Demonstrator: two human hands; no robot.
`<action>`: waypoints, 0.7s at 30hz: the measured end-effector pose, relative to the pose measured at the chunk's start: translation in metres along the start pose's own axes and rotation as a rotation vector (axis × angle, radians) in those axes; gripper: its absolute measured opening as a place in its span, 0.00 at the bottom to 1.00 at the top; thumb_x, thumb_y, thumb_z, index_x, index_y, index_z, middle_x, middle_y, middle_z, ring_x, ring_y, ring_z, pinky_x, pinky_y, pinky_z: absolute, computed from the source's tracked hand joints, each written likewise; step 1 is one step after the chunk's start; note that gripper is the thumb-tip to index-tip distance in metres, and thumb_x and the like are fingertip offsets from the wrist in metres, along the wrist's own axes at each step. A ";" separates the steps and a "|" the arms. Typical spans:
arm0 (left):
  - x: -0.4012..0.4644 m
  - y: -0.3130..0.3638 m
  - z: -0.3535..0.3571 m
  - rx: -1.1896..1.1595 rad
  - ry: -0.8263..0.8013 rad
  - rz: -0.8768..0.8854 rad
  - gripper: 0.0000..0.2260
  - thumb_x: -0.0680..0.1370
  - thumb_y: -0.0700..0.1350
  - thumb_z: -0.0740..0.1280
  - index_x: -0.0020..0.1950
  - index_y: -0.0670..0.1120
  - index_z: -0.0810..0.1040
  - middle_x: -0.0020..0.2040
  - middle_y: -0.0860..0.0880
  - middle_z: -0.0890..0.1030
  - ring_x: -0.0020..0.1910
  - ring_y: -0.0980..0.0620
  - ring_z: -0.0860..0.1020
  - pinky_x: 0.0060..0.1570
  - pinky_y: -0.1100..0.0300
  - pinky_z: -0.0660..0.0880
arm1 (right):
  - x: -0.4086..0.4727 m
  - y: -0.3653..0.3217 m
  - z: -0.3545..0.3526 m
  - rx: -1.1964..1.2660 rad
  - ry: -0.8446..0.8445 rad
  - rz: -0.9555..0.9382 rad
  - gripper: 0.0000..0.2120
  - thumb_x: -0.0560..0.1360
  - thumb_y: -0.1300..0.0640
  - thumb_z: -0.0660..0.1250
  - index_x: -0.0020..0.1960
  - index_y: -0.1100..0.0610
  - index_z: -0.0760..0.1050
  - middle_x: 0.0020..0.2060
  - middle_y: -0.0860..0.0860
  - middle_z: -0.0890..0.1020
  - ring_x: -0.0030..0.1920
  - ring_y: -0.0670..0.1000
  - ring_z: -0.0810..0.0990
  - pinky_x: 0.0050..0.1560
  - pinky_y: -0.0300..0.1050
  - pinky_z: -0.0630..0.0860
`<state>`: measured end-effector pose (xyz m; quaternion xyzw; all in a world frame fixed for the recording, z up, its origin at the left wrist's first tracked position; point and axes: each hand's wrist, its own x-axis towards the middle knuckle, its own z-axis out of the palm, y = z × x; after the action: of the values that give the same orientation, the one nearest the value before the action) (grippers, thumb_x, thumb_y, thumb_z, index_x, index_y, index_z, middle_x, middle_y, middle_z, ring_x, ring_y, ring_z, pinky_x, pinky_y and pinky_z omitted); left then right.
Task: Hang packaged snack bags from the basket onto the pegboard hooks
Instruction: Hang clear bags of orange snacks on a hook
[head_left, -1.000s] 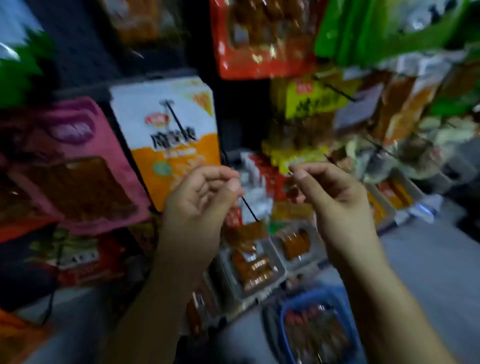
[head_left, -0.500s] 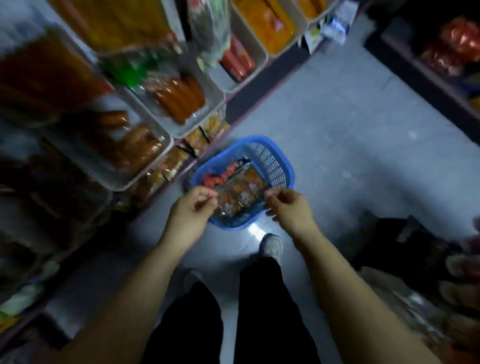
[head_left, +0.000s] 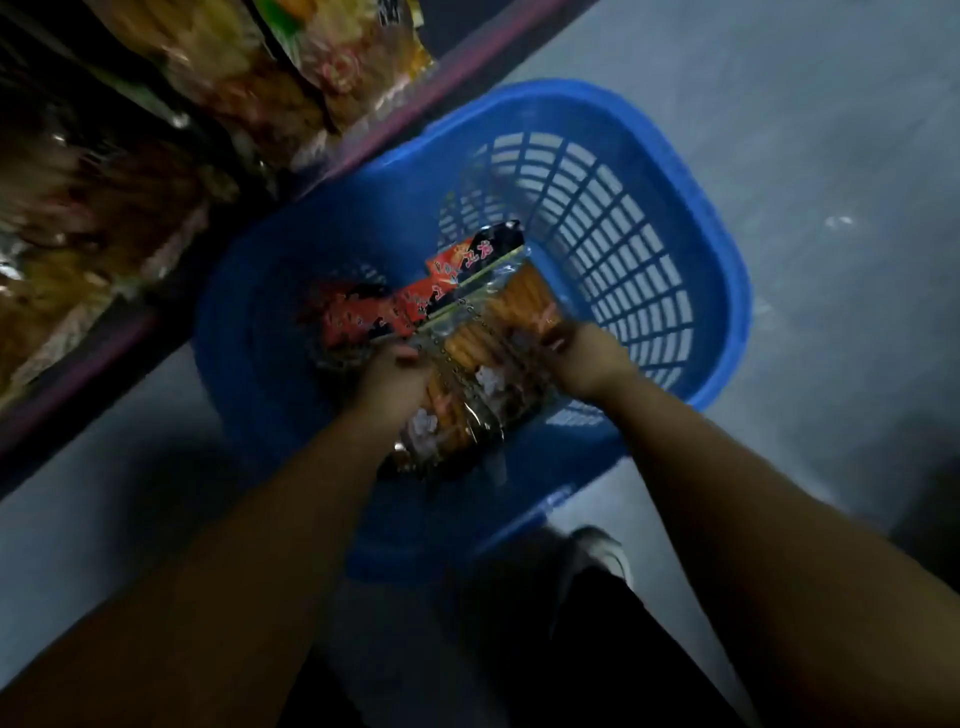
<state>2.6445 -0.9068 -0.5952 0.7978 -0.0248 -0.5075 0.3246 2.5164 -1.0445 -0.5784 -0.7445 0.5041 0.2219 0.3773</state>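
Observation:
A blue plastic basket (head_left: 675, 218) stands on the grey floor below me. Inside it lie snack bags with red and black tops (head_left: 415, 301) and clear fronts showing orange sticks. My left hand (head_left: 387, 382) and my right hand (head_left: 584, 358) are both down in the basket, closed on the two sides of the top clear snack bag (head_left: 483, 358). The bag's lower end is hidden in shadow between my forearms. No pegboard hooks are in view.
A low shelf (head_left: 156, 322) packed with yellow and brown snack packs (head_left: 249, 88) runs along the left, touching the basket's far side. My shoe (head_left: 597, 556) and dark trouser legs are just below the basket. Grey floor spreads to the right.
A second ago my hands were up at the pegboard hooks. My view has since swung down to the floor, and both hands have dropped into the basket and closed on a snack bag.

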 end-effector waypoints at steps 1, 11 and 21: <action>0.020 0.001 0.005 0.026 -0.006 -0.016 0.10 0.78 0.41 0.64 0.59 0.41 0.75 0.53 0.41 0.79 0.52 0.43 0.79 0.54 0.50 0.76 | 0.022 -0.003 0.000 -0.087 -0.037 -0.027 0.19 0.79 0.50 0.63 0.63 0.62 0.74 0.59 0.61 0.79 0.59 0.60 0.77 0.53 0.47 0.73; 0.074 -0.017 0.044 -0.293 0.053 -0.129 0.06 0.77 0.41 0.67 0.53 0.47 0.76 0.48 0.48 0.78 0.46 0.52 0.76 0.47 0.58 0.73 | 0.122 -0.004 0.016 -0.089 -0.110 -0.059 0.24 0.77 0.49 0.64 0.70 0.58 0.66 0.65 0.61 0.74 0.62 0.55 0.74 0.61 0.47 0.70; 0.077 -0.008 0.007 -0.536 0.318 -0.176 0.18 0.83 0.44 0.54 0.68 0.36 0.69 0.62 0.35 0.76 0.54 0.40 0.78 0.30 0.65 0.69 | 0.131 -0.002 0.050 -0.233 0.042 -0.003 0.30 0.75 0.40 0.62 0.69 0.57 0.63 0.69 0.61 0.64 0.68 0.63 0.63 0.66 0.56 0.65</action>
<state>2.6734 -0.9327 -0.6624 0.7523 0.2301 -0.3910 0.4778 2.5729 -1.0810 -0.7020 -0.7885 0.4816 0.2630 0.2777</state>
